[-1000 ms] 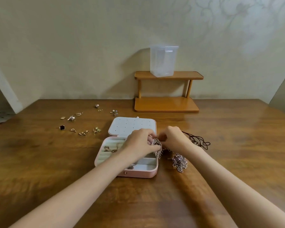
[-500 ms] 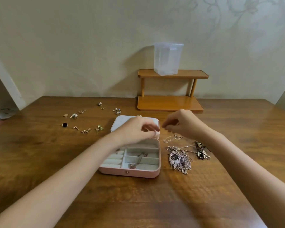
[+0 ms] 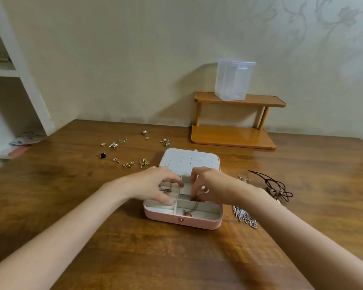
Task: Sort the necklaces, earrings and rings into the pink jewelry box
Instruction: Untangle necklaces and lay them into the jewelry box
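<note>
The pink jewelry box (image 3: 182, 220) lies open at the table's centre, its white dotted lid (image 3: 189, 161) folded back. Both my hands hover over its compartments. My right hand (image 3: 212, 185) points its fingers down into the middle compartments and pinches a thin chain necklace (image 3: 195, 206). My left hand (image 3: 153, 185) curls over the left compartments, thumb and forefinger together at the same fine chain. A gold pendant (image 3: 187, 212) lies in the front compartment. A silver fringed necklace (image 3: 244, 215) and a black cord necklace (image 3: 275, 185) lie right of the box. Earrings and rings (image 3: 126, 164) are scattered behind it on the left.
A small two-tier wooden shelf (image 3: 233, 135) stands against the wall behind the box, with a clear plastic container (image 3: 233, 80) on top. White shelving (image 3: 8, 70) borders the table's left edge. A black square ring (image 3: 102, 155) lies among the loose pieces.
Both hands have dropped from above the lid down into the box with the thin chain. The camera has tilted, so the box sits higher in view.
</note>
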Demonstrator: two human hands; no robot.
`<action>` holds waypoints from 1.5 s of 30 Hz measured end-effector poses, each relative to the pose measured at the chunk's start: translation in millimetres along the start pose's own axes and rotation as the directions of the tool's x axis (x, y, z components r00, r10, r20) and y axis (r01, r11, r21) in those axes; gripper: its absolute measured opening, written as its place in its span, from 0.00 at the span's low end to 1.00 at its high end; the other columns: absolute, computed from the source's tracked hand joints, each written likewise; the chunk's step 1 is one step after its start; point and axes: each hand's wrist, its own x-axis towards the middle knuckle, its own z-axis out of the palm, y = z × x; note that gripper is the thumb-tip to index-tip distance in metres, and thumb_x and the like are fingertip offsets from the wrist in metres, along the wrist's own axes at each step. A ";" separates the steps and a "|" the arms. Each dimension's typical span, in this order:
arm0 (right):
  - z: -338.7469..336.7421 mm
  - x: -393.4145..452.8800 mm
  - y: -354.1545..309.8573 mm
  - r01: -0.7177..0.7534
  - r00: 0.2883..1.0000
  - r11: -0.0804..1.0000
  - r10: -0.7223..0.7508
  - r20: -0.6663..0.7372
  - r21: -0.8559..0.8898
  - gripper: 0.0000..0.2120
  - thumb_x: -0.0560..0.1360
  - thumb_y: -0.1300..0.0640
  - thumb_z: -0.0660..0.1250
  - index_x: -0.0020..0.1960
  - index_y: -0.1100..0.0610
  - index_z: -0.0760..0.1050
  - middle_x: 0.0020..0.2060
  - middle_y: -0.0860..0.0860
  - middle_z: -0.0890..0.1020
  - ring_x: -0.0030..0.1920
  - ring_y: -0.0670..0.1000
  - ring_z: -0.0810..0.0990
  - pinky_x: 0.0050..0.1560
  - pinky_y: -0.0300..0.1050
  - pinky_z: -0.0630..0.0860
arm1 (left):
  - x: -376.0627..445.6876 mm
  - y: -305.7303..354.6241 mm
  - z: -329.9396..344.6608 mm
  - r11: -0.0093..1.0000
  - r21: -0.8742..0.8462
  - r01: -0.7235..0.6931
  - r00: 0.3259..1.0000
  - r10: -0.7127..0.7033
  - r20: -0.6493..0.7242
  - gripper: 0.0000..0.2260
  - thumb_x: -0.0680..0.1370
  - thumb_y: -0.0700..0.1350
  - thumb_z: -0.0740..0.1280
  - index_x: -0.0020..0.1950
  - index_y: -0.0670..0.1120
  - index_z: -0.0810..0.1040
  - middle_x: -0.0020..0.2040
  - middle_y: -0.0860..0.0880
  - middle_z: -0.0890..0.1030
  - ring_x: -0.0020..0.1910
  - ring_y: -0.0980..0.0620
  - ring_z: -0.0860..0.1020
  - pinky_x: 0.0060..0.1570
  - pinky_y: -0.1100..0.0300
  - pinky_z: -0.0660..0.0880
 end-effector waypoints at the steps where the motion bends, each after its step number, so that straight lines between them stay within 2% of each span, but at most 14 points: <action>1: 0.9 2.7 -0.2 0.009 1.000 1.000 -0.009 -0.016 -0.017 0.08 0.73 0.60 0.68 0.51 0.54 0.82 0.52 0.50 0.74 0.50 0.46 0.69 0.50 0.40 0.70 | 1.1 -1.7 0.1 1.000 0.010 0.003 1.000 -0.003 -0.014 0.24 0.74 0.50 0.69 0.69 0.56 0.67 0.67 0.53 0.69 0.66 0.54 0.65 0.64 0.57 0.66; 5: 4.9 15.3 -0.8 0.057 0.996 0.984 -0.068 -0.060 -0.170 0.08 0.77 0.60 0.63 0.52 0.58 0.80 0.51 0.53 0.75 0.52 0.51 0.72 0.50 0.42 0.71 | 3.6 -11.0 -4.1 1.000 0.005 0.005 0.994 -0.005 -0.108 0.23 0.74 0.49 0.69 0.68 0.55 0.69 0.65 0.56 0.71 0.63 0.56 0.68 0.61 0.61 0.67; 7: -1.2 17.6 -0.4 0.029 0.995 0.993 -0.039 -0.093 -0.116 0.07 0.75 0.60 0.64 0.50 0.59 0.79 0.48 0.51 0.74 0.48 0.49 0.72 0.48 0.40 0.71 | 1.3 -17.4 -8.0 0.997 -0.079 -0.006 0.989 -0.006 -0.145 0.18 0.75 0.46 0.68 0.64 0.54 0.74 0.60 0.59 0.72 0.59 0.58 0.71 0.53 0.72 0.67; 9: -16.9 15.4 1.1 -0.042 0.978 0.999 0.046 -0.203 0.023 0.04 0.73 0.61 0.67 0.47 0.59 0.78 0.44 0.50 0.75 0.44 0.48 0.74 0.44 0.37 0.73 | -0.9 -22.8 -10.2 0.998 -0.059 -0.018 0.979 0.005 -0.205 0.12 0.75 0.44 0.67 0.59 0.51 0.79 0.54 0.57 0.75 0.54 0.58 0.74 0.45 0.78 0.67; 11: -38.4 9.1 3.6 -0.096 0.924 0.958 0.187 -0.335 0.269 0.01 0.72 0.64 0.68 0.43 0.60 0.76 0.40 0.50 0.78 0.39 0.48 0.78 0.43 0.39 0.78 | -0.5 -22.4 -9.0 0.998 0.064 -0.014 0.968 0.030 -0.250 0.10 0.75 0.44 0.68 0.55 0.51 0.80 0.52 0.56 0.76 0.51 0.58 0.74 0.45 0.73 0.68; 15: -74.4 -5.6 4.7 0.086 0.821 0.625 0.397 -0.410 0.776 0.06 0.74 0.69 0.62 0.40 0.62 0.72 0.35 0.57 0.82 0.32 0.51 0.81 0.35 0.40 0.80 | 2.0 -17.5 -3.0 0.974 0.225 0.016 0.946 0.058 -0.319 0.06 0.75 0.45 0.69 0.50 0.51 0.81 0.51 0.56 0.79 0.49 0.56 0.77 0.49 0.62 0.72; 20: -95.1 -11.6 17.3 0.204 0.673 0.500 0.552 -0.491 0.842 0.06 0.77 0.66 0.61 0.42 0.63 0.73 0.34 0.56 0.80 0.29 0.47 0.80 0.30 0.33 0.75 | 3.2 -21.6 -4.5 0.990 0.126 0.060 0.954 -0.020 -0.300 0.03 0.77 0.46 0.65 0.48 0.50 0.78 0.49 0.55 0.79 0.49 0.56 0.77 0.49 0.61 0.73; 25: -116.5 -20.6 34.4 0.301 0.566 0.392 0.661 -0.493 0.869 0.05 0.75 0.68 0.60 0.43 0.62 0.71 0.34 0.56 0.77 0.30 0.45 0.79 0.30 0.30 0.74 | 6.4 -8.4 -28.1 0.971 -0.240 -0.008 0.922 -0.086 -0.376 0.03 0.80 0.44 0.61 0.49 0.49 0.74 0.46 0.53 0.78 0.44 0.57 0.78 0.43 0.65 0.73; 28: -120.1 -24.8 43.8 0.230 0.530 0.439 0.692 -0.490 0.868 0.05 0.76 0.67 0.61 0.42 0.61 0.71 0.35 0.56 0.78 0.33 0.48 0.79 0.31 0.32 0.76 | 9.9 9.9 -40.3 0.897 -0.428 -0.113 0.916 -0.072 -0.394 0.04 0.80 0.43 0.60 0.51 0.48 0.75 0.46 0.52 0.78 0.43 0.58 0.79 0.40 0.68 0.73; 31: -104.6 -25.2 57.4 0.012 0.553 0.535 0.701 -0.451 0.845 0.05 0.74 0.68 0.64 0.41 0.62 0.73 0.36 0.58 0.79 0.35 0.52 0.80 0.36 0.38 0.80 | 18.2 33.6 -45.3 0.805 -0.559 -0.198 0.916 -0.051 -0.399 0.05 0.80 0.42 0.60 0.50 0.46 0.75 0.45 0.48 0.80 0.43 0.57 0.79 0.46 0.66 0.77; 34: -80.4 -29.6 71.2 -0.222 0.570 0.660 0.685 -0.454 0.718 0.02 0.73 0.69 0.66 0.44 0.64 0.76 0.37 0.59 0.81 0.35 0.54 0.81 0.42 0.46 0.81 | 32.5 58.3 -44.0 0.689 -0.676 -0.262 0.927 -0.014 -0.374 0.06 0.80 0.39 0.59 0.52 0.40 0.74 0.44 0.45 0.79 0.41 0.55 0.79 0.45 0.66 0.79; 38: -57.9 -37.9 81.9 -0.528 0.691 0.740 0.660 -0.295 0.417 0.07 0.74 0.66 0.66 0.52 0.63 0.77 0.43 0.57 0.82 0.36 0.50 0.81 0.40 0.40 0.80 | 56.9 92.4 -36.9 0.562 -0.771 -0.299 0.939 0.030 -0.342 0.04 0.81 0.37 0.57 0.49 0.41 0.72 0.44 0.45 0.79 0.40 0.55 0.79 0.44 0.64 0.79; 43: -64.6 -44.1 74.6 -0.483 0.706 0.795 0.601 -0.374 0.367 0.08 0.75 0.65 0.62 0.48 0.58 0.79 0.37 0.55 0.82 0.34 0.51 0.81 0.40 0.41 0.80 | 76.2 125.1 -40.5 0.440 -0.828 -0.348 0.931 0.060 -0.360 0.04 0.81 0.38 0.58 0.52 0.40 0.71 0.46 0.44 0.78 0.42 0.54 0.80 0.45 0.64 0.79; 45: -70.0 -44.8 70.8 -0.435 0.719 0.799 0.586 -0.375 0.415 0.08 0.76 0.66 0.61 0.46 0.59 0.79 0.38 0.56 0.83 0.36 0.52 0.83 0.40 0.41 0.80 | 80.9 129.7 -42.8 0.440 -0.826 -0.351 0.929 0.053 -0.366 0.04 0.80 0.38 0.58 0.52 0.40 0.71 0.47 0.43 0.78 0.42 0.53 0.80 0.47 0.63 0.79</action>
